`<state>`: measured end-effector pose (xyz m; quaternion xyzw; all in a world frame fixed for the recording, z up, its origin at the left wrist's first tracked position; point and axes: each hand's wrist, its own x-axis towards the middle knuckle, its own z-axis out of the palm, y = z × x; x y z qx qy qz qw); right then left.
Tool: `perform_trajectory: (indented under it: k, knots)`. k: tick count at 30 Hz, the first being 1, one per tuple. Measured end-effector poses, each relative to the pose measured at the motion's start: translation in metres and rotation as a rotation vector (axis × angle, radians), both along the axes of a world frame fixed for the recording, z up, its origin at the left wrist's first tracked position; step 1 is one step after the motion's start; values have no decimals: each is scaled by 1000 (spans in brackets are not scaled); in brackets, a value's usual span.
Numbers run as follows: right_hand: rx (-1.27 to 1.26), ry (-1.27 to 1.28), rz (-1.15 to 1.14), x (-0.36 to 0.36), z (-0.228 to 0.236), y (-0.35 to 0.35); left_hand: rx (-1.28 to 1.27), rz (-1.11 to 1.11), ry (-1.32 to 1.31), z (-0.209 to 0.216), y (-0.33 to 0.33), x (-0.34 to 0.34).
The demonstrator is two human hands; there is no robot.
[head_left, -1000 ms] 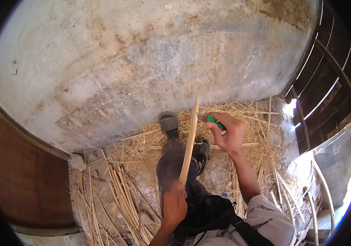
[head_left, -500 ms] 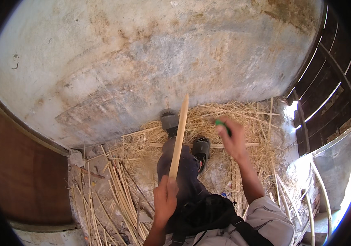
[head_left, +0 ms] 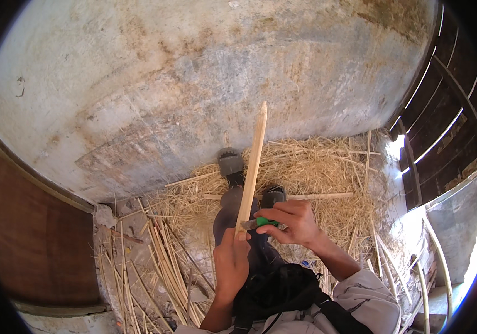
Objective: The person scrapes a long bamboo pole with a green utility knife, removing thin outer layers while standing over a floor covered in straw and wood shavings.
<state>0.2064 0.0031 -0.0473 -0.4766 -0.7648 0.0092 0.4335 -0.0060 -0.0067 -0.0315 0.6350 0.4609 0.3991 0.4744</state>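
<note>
A pale wooden stake (head_left: 254,161) with a pointed far end rises from my left hand (head_left: 231,261), whose fingers are closed around its lower end. In my right hand (head_left: 294,221) is a knife (head_left: 262,221) with a green handle and a short blade. The blade lies against the stake just above my left thumb. The stake's bottom end is hidden in my left hand. Below it are my dark trouser legs and two dark shoes (head_left: 230,161).
Straw-like shavings (head_left: 327,172) cover the floor by the stained wall (head_left: 238,83). Long thin sticks (head_left: 166,256) lie in a bundle at left. A brown panel (head_left: 38,222) stands far left; dark slatted boards (head_left: 444,122) are at right, with poles (head_left: 436,256) leaning below them.
My right hand has come down and left, bringing the knife blade onto the stake near my left thumb. The stake's tip has shifted slightly up and to the right.
</note>
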Motion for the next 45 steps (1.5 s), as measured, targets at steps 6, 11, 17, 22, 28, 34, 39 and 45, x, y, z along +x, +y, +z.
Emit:
perform_trajectory:
  k: [6,11,17,22,28,34,39,45]
  knots:
    - [29,25,-34,-2,1,0,-36,-10,-4,2,0,3]
    - [71,5,-98,-4,9,-2,-14,-10,32,1,-2,5]
    - [110,181,-268,24,5,23,-40,-47,166,-14,-14,-1]
    - [82,246,-459,55,12,47,-44,-63,189,-26,-25,-8]
    - [-66,463,-671,120,11,78,-75,-183,130,-30,-45,-21]
    - [-103,477,-252,59,-4,41,-263,-95,-158,-32,-10,-26]
    - [16,137,47,21,-10,18,-475,-188,-325,-8,-2,-19]
    - [68,7,1,5,1,9,-422,-219,-313,-14,-1,-13]
